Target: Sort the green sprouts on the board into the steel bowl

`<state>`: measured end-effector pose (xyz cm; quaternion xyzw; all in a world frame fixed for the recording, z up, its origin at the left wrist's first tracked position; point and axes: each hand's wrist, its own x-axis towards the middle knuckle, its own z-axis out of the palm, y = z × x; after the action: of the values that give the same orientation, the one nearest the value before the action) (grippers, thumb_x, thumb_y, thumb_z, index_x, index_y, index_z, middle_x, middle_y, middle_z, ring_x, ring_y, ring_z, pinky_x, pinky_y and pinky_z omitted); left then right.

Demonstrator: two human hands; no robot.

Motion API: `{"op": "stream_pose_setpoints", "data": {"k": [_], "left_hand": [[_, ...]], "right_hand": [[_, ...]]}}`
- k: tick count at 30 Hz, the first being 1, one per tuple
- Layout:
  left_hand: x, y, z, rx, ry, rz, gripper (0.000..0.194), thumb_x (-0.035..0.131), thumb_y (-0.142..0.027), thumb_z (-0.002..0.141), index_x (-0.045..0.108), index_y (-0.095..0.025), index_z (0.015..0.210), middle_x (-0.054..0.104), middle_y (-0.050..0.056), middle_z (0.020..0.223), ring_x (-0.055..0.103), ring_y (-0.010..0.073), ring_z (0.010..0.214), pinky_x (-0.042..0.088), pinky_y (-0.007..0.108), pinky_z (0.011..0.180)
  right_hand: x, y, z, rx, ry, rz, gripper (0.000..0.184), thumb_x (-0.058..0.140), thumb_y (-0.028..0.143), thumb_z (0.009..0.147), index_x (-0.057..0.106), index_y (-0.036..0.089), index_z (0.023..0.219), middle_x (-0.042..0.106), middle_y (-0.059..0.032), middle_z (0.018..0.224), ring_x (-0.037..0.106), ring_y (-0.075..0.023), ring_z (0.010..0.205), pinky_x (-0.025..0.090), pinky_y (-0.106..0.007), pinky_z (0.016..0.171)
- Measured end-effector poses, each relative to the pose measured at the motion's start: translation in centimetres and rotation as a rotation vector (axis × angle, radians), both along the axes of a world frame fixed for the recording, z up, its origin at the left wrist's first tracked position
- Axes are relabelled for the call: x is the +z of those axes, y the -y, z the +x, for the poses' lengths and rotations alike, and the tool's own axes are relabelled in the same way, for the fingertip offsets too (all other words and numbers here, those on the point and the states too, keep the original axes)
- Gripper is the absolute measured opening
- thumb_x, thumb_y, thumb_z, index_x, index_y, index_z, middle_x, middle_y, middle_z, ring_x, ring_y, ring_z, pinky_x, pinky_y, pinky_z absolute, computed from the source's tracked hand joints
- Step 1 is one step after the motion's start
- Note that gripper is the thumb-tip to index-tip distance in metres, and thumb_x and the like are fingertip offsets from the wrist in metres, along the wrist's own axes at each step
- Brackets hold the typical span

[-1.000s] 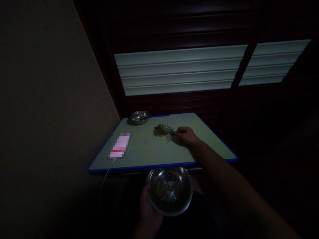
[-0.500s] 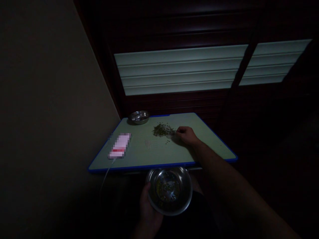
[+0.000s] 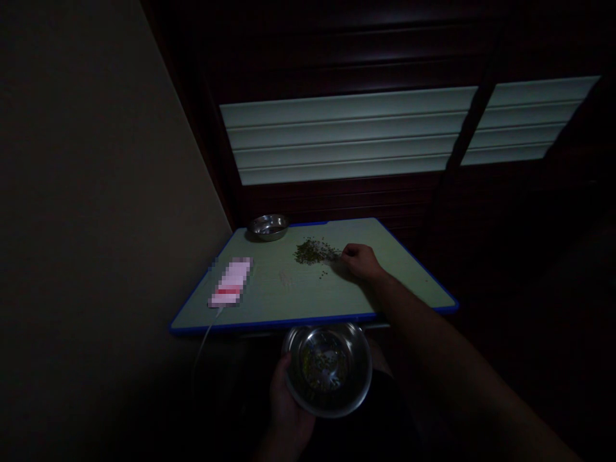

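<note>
My left hand (image 3: 289, 401) grips the rim of a shiny metal bowl (image 3: 359, 385), thumb on its left side, just below the table's front edge. Small green and yellowish bits, like beans or seeds, lie in the bottom of that bowl. Over the table, my right hand (image 3: 359, 260) is closed in a pinch at the right side of a loose pile of small green beans or seeds (image 3: 309, 251). A faint greyish thing shows at its fingertips, too dim to name. A few single grains lie in front of the pile.
A pale green table (image 3: 269, 301) with a blue edge stands before me. A second metal bowl (image 3: 268, 228) sits at its back left corner. On the left lies a phone (image 3: 231, 281) with a white cable (image 3: 205, 340). Small whitish bits (image 3: 285, 278) lie near the middle.
</note>
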<state>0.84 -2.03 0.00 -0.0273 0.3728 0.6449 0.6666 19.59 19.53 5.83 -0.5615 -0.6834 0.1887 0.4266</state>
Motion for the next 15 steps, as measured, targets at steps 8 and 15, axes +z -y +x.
{"op": "stream_pose_setpoints", "data": {"k": [8, 15], "left_hand": [[-0.10, -0.01, -0.02, -0.016, 0.001, 0.026, 0.023, 0.061, -0.031, 0.076, 0.072, -0.017, 0.091, 0.076, 0.008, 0.088, 0.069, 0.0239, 0.083, 0.052, 0.038, 0.079], [-0.28, -0.11, -0.08, -0.024, -0.014, 0.023, 0.025, 0.061, -0.031, 0.075, 0.072, -0.017, 0.093, 0.076, 0.009, 0.088, 0.069, 0.0246, 0.083, 0.051, 0.040, 0.081]], "right_hand": [[-0.15, -0.10, -0.04, 0.049, 0.034, 0.043, 0.016, 0.053, 0.028, 0.069, 0.062, 0.016, 0.065, 0.059, 0.0005, 0.060, 0.050, -0.0127, 0.059, 0.036, -0.024, 0.059], [-0.06, -0.06, -0.11, 0.059, 0.032, 0.032, 0.014, 0.052, 0.028, 0.067, 0.061, 0.017, 0.064, 0.058, 0.0000, 0.061, 0.051, -0.0137, 0.061, 0.036, -0.026, 0.061]]}}
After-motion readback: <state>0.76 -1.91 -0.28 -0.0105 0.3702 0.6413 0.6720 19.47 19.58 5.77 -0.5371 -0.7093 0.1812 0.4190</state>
